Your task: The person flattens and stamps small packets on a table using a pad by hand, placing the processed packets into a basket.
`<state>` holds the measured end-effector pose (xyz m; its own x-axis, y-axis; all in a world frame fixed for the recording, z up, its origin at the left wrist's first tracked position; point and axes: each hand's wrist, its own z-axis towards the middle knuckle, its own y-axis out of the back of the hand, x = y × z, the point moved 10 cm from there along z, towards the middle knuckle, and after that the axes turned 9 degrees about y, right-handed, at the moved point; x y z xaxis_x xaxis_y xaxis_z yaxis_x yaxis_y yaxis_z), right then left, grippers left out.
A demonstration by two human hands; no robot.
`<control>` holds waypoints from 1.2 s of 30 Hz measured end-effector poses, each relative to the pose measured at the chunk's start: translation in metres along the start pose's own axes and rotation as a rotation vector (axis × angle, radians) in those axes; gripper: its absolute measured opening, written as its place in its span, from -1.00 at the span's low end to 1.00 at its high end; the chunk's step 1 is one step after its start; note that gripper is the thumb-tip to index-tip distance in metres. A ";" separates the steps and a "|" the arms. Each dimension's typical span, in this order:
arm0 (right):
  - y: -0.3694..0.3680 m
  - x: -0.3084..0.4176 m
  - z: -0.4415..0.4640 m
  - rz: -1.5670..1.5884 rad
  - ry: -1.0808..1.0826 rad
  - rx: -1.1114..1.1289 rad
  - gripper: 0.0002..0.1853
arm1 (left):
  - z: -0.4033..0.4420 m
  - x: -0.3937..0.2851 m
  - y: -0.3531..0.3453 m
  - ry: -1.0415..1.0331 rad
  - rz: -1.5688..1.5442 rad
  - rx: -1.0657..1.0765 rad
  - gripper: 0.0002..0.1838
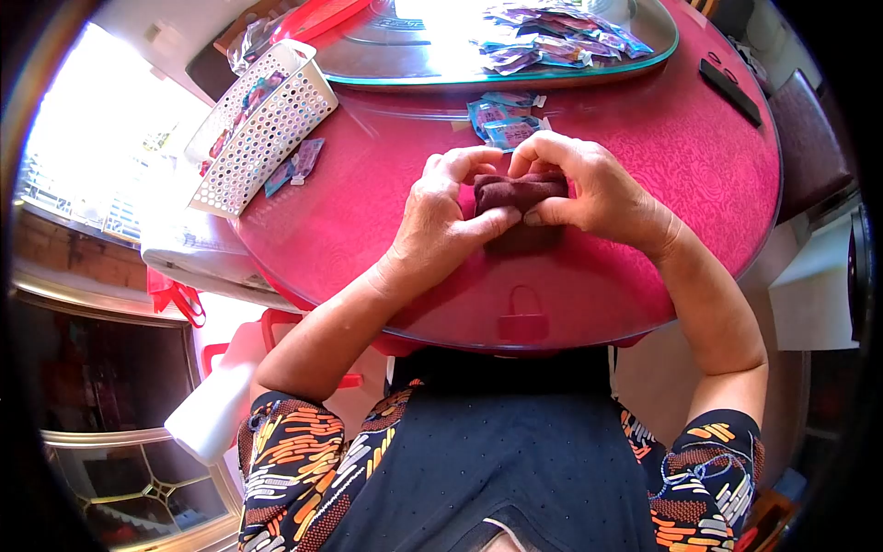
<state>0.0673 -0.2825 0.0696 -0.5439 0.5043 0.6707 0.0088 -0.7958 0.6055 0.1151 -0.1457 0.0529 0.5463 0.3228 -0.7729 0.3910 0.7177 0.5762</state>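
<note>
A dark maroon cloth (521, 190), folded or rolled into a small bundle, is between my two hands just above the red table (405, 267). My left hand (451, 198) grips its left side, thumb on the near face and fingers bent over the top. On the right side my right hand (579, 189) pinches it the same way. The thumb tips are close together in front. Just beyond my hands lie several small blue packets (504, 118).
A white perforated basket (276, 124) stands at the left, with small packets (296, 168) beside it. At the back, a glass turntable (405, 66) bears a pile of packets (561, 39). A black oblong object (730, 92) lies at the right edge.
</note>
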 end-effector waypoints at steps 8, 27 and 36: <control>-0.007 0.001 -0.002 0.243 -0.090 0.024 -0.43 | -0.005 0.016 -0.018 0.150 -0.769 0.211 -0.32; -0.008 0.006 -0.002 0.049 0.041 0.040 -0.74 | -0.007 0.012 -0.011 0.080 -0.347 0.159 -0.67; -0.008 -0.011 -0.005 0.221 -0.151 0.122 -0.71 | -0.005 0.023 -0.021 0.181 -0.591 0.242 -0.78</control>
<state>0.0692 -0.2833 0.0560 -0.3867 0.3745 0.8427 0.2190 -0.8504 0.4784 0.1159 -0.1505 0.0221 0.0642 0.0305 -0.9975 0.7535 0.6539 0.0685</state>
